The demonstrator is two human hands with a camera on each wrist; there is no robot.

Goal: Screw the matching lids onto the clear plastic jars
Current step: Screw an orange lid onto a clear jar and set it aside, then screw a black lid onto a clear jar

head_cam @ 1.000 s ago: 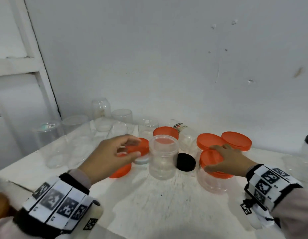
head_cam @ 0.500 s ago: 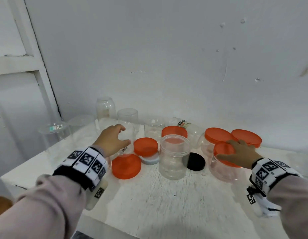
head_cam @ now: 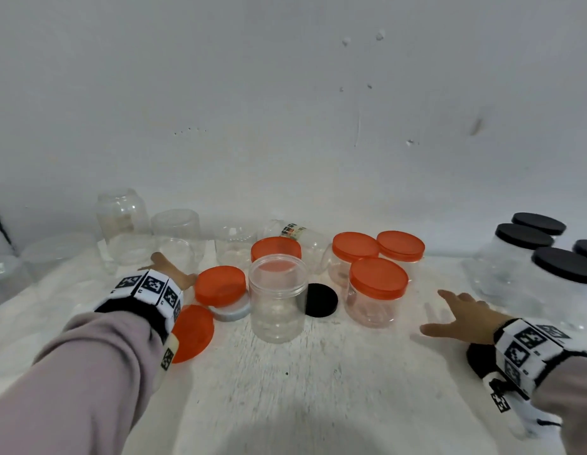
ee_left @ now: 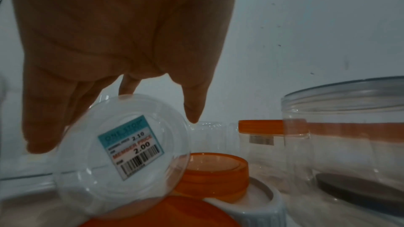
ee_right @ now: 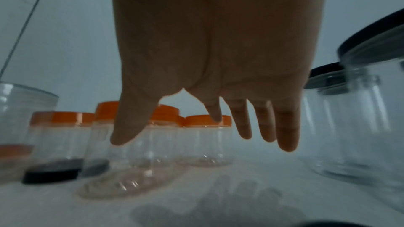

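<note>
My left hand reaches to the back left and grips a small clear jar, tipped so its base with a price sticker faces the wrist camera. In the middle of the table stands a lidless clear jar. Beside it lie a loose orange lid on a white lid, another orange lid and a black lid. My right hand hovers low over the table with fingers spread, holding nothing, to the right of an orange-lidded jar.
Several lidless clear jars line the back left by the wall. Three more orange-lidded jars stand behind the centre. Large black-lidded jars crowd the right. A black lid lies under my right wrist.
My left hand went from the orange lid back to the small jar and tipped it. My right hand let go of the orange-lidded jar and moved right, fingers spread.
</note>
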